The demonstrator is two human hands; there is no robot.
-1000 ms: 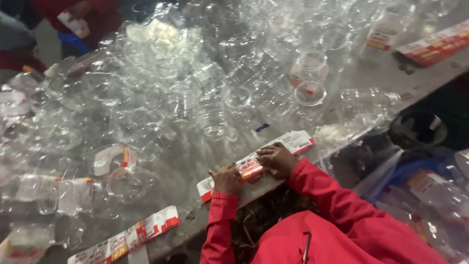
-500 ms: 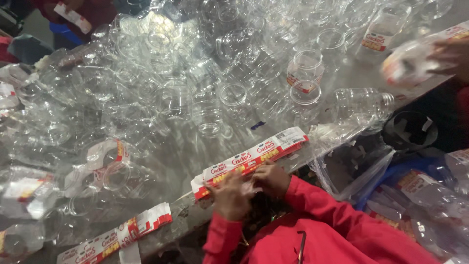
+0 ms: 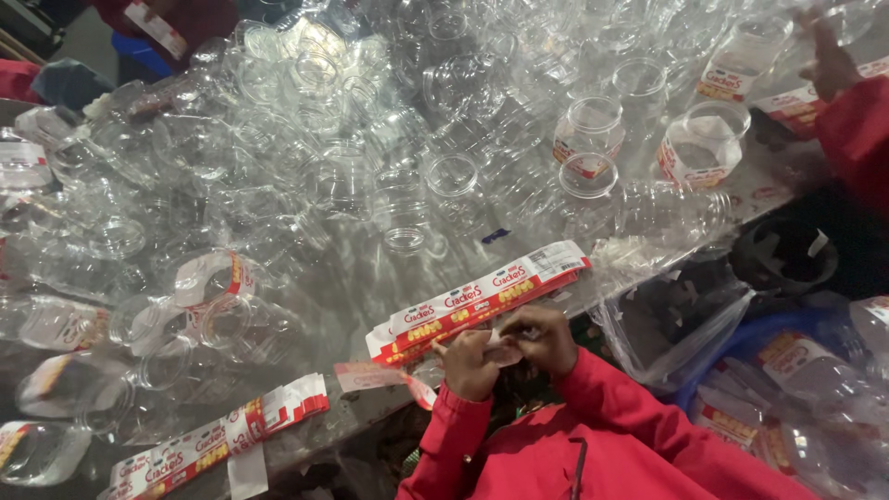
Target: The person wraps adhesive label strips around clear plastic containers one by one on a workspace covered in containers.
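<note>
My left hand and my right hand meet at the near table edge, both in red sleeves. Between their fingertips they pinch a thin red-and-white label. A loose strip of label trails to the left of my left hand. Just beyond my hands lies a stack of red-and-white labels on the table edge. Clear plastic jars cover the table; some wear labels, like the jar further right.
A second stack of labels lies at the lower left edge. Another person's hand in a red sleeve reaches jars at the top right. Clear plastic bags and a blue tub of labelled jars sit below the table on the right.
My hands have drawn back from the label stack toward my body and now hold a label between them. A labelled jar now stands at the right, by the other person's hand.
</note>
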